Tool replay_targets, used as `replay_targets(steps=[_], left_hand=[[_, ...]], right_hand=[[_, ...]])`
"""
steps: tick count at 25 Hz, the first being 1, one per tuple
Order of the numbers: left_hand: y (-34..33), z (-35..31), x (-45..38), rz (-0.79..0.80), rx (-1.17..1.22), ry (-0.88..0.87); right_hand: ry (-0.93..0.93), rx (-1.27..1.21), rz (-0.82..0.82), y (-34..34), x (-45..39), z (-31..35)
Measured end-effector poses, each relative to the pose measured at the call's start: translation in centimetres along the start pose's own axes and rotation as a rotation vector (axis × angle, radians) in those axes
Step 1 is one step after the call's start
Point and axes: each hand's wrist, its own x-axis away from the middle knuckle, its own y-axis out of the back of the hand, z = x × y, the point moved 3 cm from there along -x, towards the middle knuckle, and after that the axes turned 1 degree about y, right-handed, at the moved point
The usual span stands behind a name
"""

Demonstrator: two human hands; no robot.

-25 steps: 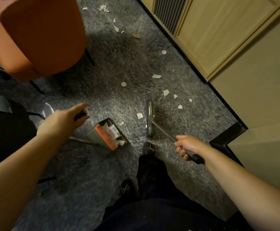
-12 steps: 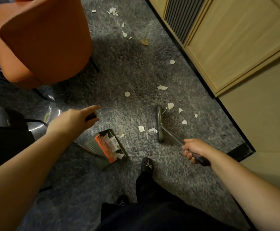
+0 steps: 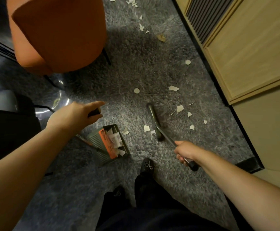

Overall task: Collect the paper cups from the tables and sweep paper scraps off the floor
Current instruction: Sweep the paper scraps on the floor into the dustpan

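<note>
My right hand (image 3: pixel 185 151) grips the broom (image 3: pixel 154 121) — head now further out among scraps (image 3: pixel 180 108) on the carpet. Left hand (image 3: pixel 75 114) grips dustpan (image 3: pixel 109 144) handle — more scraps left to pull in.

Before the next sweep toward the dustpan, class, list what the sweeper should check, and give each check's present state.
1. Right hand grips the metal broom handle: ok.
2. Left hand holds the black dustpan handle: ok.
3. Grey dustpan with orange comb opens toward the broom: ok.
4. White paper scraps lie between broom head and pan: ok.
5. Pan lip flat on the grey carpet: cannot tell.
6. Black shoe out of the sweep path: ok.
</note>
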Motion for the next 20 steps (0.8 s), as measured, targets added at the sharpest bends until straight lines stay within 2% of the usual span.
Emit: replay_targets(steps=[9,14,20], left_hand=[[-1.9,1.9,5.0,-0.082,-0.011,-0.067],[-3.3,4.0,8.2,-0.106,0.028,-0.109],[-4.4,5.2,12.8,-0.183,0.075,-0.178]], right_hand=[[0.090,0.209,0.102,-8.3,1.9,1.0],[0.056,0.106,0.279,-14.2,4.9,1.8],[0.034,0.070,0.283,-16.0,7.5,0.9]])
